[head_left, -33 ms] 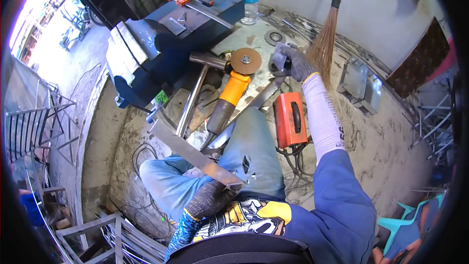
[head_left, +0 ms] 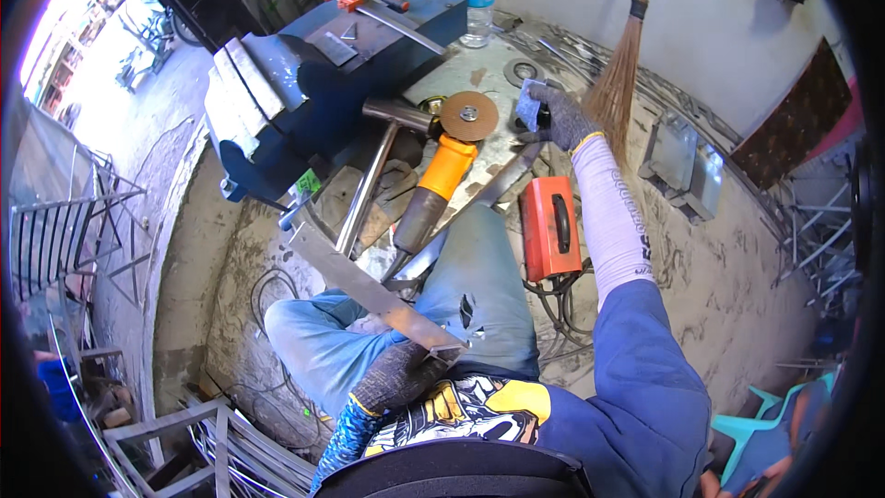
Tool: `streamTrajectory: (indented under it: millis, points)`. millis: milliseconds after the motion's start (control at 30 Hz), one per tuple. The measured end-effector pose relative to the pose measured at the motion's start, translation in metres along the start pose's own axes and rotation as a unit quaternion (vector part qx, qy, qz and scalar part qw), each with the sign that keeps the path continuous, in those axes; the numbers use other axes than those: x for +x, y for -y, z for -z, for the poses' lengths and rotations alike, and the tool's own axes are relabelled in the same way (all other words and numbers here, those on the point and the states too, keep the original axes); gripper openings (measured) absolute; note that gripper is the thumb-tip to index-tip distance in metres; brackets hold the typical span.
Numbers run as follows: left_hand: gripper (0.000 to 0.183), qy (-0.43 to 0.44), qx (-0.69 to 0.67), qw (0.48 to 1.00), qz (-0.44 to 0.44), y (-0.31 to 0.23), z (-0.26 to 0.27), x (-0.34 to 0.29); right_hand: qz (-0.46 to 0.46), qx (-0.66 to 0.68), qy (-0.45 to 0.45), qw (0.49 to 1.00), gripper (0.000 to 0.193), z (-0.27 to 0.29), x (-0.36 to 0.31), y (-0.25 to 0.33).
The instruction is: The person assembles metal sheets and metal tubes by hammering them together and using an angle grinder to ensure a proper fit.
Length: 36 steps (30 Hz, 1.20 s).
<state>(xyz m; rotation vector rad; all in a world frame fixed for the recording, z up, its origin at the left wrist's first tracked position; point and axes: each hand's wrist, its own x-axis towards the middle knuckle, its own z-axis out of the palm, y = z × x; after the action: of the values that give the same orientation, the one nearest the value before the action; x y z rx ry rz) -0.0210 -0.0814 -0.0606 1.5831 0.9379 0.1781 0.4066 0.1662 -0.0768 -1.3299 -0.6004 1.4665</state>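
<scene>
My left hand, in a dark knit glove, rests near my lap. It is closed on one end of a flat metal strip, which slants up and to the left across my thigh. My right hand, in a grey glove, is stretched forward above the worktop. Its fingers are closed round a small bluish piece with a dark part beside it; its kind is unclear. Left of that hand lies an orange angle grinder with a brown disc. A steel hammer lies beside the grinder.
A large blue bench vise stands at the left, with a red-handled clamp on top. Behind are a water bottle and a loose disc. A red machine with cables stands by my right knee; a broom leans behind.
The bluish piece in my right hand shows its flat side a little more. The whole view has shifted slightly; my left hand and the metal strip stay much the same.
</scene>
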Motion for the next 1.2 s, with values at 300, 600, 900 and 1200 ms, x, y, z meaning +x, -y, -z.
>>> streamTrajectory:
  millis: [300, 600, 900, 1200]
  points:
    - [0.033, 0.001, 0.086, 0.995, -0.046, 0.0, 0.004, -0.004, 0.066, -0.436, -0.092, 0.893, 0.054, -0.027, 0.051, 0.009]
    - [0.037, -0.021, -0.045, 0.996, -0.08, 0.05, -0.005, -0.01, 0.135, -0.572, -0.121, 0.8, 0.061, -0.012, 0.027, 0.035]
    - [0.037, -0.042, 0.227, 0.97, -0.078, 0.024, 0.053, -0.031, 0.327, -0.191, 0.047, 0.924, 0.034, -0.089, -0.124, -0.063]
    - [0.042, 0.008, 0.352, 0.933, -0.072, -0.038, 0.074, 0.023, 0.129, -0.09, 0.177, 0.972, 0.042, -0.175, -0.216, -0.136]
